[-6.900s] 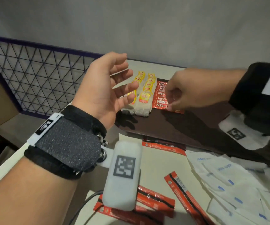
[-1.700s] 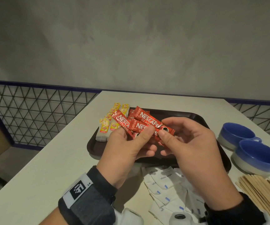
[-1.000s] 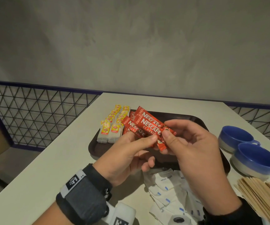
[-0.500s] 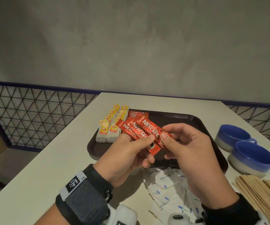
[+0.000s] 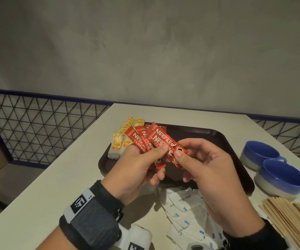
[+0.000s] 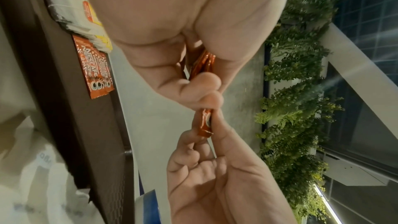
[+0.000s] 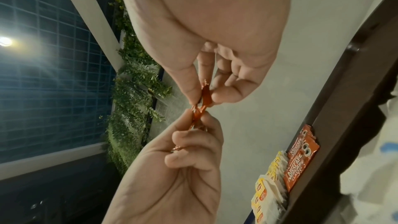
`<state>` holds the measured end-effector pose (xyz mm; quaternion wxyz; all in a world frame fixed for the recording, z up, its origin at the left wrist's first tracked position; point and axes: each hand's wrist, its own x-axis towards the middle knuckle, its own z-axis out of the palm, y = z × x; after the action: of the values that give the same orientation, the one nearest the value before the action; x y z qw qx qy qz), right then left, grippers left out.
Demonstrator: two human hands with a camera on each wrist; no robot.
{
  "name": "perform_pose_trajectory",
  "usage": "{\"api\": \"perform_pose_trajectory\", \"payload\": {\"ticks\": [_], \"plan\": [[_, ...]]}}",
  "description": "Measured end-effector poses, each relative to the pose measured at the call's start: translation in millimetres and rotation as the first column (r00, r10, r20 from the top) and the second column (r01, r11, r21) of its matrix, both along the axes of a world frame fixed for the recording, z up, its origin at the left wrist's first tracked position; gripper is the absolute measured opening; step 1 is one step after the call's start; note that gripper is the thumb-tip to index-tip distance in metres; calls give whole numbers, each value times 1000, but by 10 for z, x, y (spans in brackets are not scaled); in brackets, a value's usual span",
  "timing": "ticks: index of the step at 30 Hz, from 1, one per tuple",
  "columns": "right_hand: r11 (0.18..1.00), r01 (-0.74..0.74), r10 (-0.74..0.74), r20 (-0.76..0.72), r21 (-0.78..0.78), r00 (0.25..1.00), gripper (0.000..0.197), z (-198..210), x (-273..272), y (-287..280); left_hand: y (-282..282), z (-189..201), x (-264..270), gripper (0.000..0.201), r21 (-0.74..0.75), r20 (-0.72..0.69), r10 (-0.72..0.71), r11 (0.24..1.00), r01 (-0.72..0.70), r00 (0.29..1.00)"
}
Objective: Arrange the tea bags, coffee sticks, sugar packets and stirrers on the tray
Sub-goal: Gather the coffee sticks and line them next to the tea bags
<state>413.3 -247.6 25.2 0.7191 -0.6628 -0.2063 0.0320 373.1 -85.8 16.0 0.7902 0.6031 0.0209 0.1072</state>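
Observation:
Both hands hold a fan of red coffee sticks (image 5: 146,141) above the dark brown tray (image 5: 223,141). My left hand (image 5: 142,163) grips several of them between thumb and fingers. My right hand (image 5: 199,159) pinches the near end of one stick (image 6: 205,123) between thumb and forefinger. Other coffee sticks (image 7: 299,157) lie flat on the tray beside two rows of yellow-labelled tea bags (image 5: 122,136) at its left end. White sugar packets (image 5: 183,204) lie heaped on the table in front of the tray. Wooden stirrers (image 5: 289,219) are stacked at the front right.
Two blue bowls (image 5: 280,175) stand to the right of the tray. The white table (image 5: 55,186) has its left edge next to a black wire-mesh fence (image 5: 37,127). A grey wall rises behind the table.
The hands stay over the tray with the sticks; the fan has spread wider in my left hand. About seven seconds ago my right hand was at the tray and my left hand held nothing.

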Motion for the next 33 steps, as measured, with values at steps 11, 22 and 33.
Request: {"api": "perform_pose_trajectory", "payload": {"ticks": [11, 22, 33], "plan": [[985, 127, -104, 184, -118, 977, 16, 248, -102, 164, 228, 92, 2, 25, -39, 50, 37, 999, -36, 998], [461, -8, 176, 82, -887, 981, 2, 513, 887, 389, 1089, 91, 103, 21, -455, -67, 356, 820, -346, 932], [317, -147, 185, -91, -937, 978, 14, 110, 1324, 914, 1087, 112, 127, 26, -508, -77, 353, 791, -341, 933]]}}
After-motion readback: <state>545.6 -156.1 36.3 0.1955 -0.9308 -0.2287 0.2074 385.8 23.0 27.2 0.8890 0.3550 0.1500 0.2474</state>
